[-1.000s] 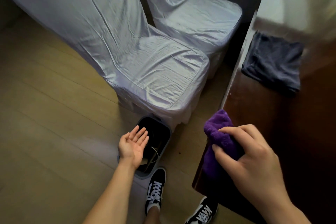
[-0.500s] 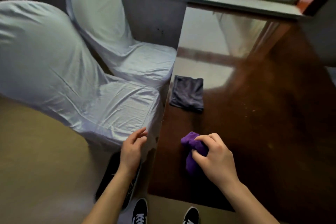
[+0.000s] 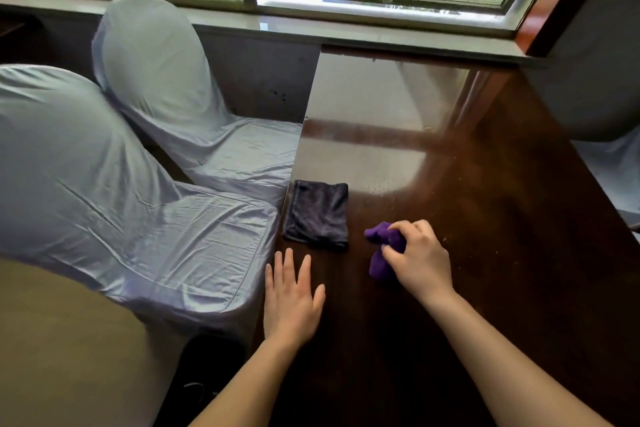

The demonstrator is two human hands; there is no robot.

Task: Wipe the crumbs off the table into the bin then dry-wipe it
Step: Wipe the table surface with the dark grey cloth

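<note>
A glossy dark wooden table (image 3: 485, 253) fills the right half of the head view. My right hand (image 3: 417, 260) is closed around a bunched purple cloth (image 3: 379, 248) that rests on the tabletop. My left hand (image 3: 291, 302) lies flat, fingers spread, at the table's left edge and holds nothing. A folded dark grey cloth (image 3: 317, 213) lies on the table just beyond my left hand. Small pale crumbs (image 3: 450, 239) are scattered right of the purple cloth. The dark bin (image 3: 204, 367) sits on the floor under the table's left edge, mostly hidden by my left arm.
Two chairs in pale blue-grey covers stand left of the table, one close (image 3: 138, 218) and one farther back (image 3: 180, 107). A third covered chair (image 3: 609, 163) is at the right edge. A window sill (image 3: 346, 29) runs behind the table's far end.
The view has lifted from the floor and bin to the tabletop. My left hand rose from above the bin to lie flat on the table edge. My right hand carried the purple cloth further onto the table.
</note>
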